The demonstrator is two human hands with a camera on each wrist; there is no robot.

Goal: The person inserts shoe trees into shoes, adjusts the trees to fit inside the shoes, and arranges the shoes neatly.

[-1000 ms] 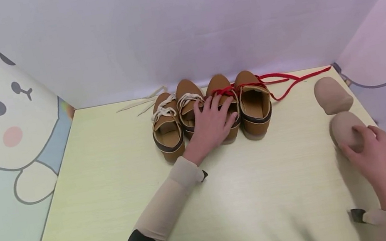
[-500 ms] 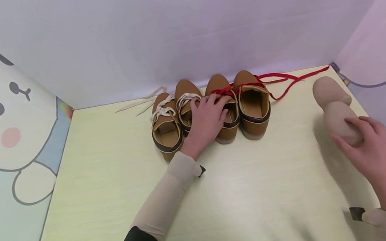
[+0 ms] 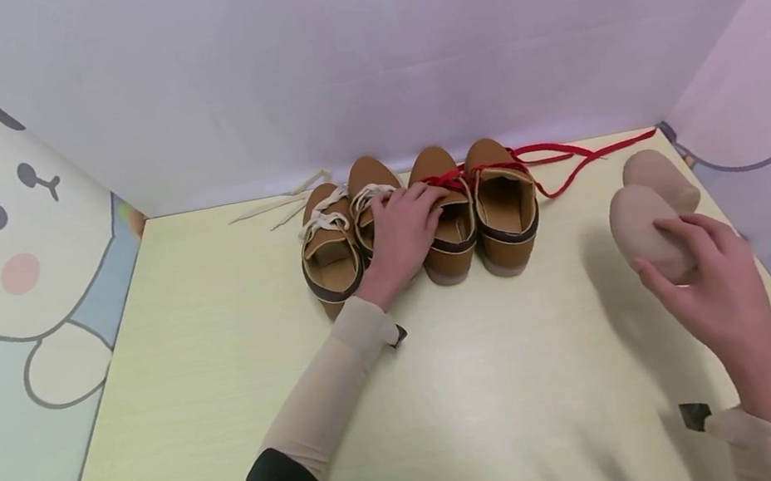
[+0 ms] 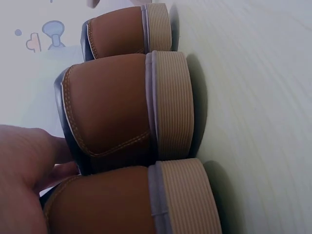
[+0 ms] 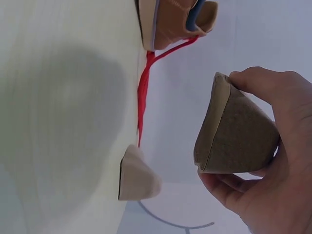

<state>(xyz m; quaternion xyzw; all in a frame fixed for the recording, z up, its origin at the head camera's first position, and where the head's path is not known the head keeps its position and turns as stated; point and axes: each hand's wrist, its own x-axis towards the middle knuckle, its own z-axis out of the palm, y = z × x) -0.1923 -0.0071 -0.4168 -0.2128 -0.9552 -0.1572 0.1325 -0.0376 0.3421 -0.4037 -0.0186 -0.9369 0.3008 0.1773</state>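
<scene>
My right hand (image 3: pixel 727 296) holds a beige toe-shaped shoe insert (image 3: pixel 643 233) between thumb and fingers. It hangs above the right side of the table, and its hollow-looking end shows in the right wrist view. A second insert (image 3: pixel 662 178) lies behind it, partly covered. My left hand (image 3: pixel 400 234) rests over the second brown shoe (image 3: pixel 370 171), loosely bent fingers reaching toward the third shoe (image 3: pixel 449 260), which has red laces. Its fingertips are partly hidden. In the left wrist view, fingers pass behind the heel (image 4: pixel 107 107) of a shoe.
A white-laced shoe (image 3: pixel 334 274) stands at the row's left end and a red-laced one (image 3: pixel 513 241) at its right. Loose red laces (image 3: pixel 592 156) trail along the table's (image 3: pixel 500 390) back edge. Cloth walls (image 3: pixel 372 57) enclose the back and sides.
My right hand has lifted the nearer insert off the table and carried it up and leftward, partly covering the other one. My left hand has drawn slightly left, its fingers closer together.
</scene>
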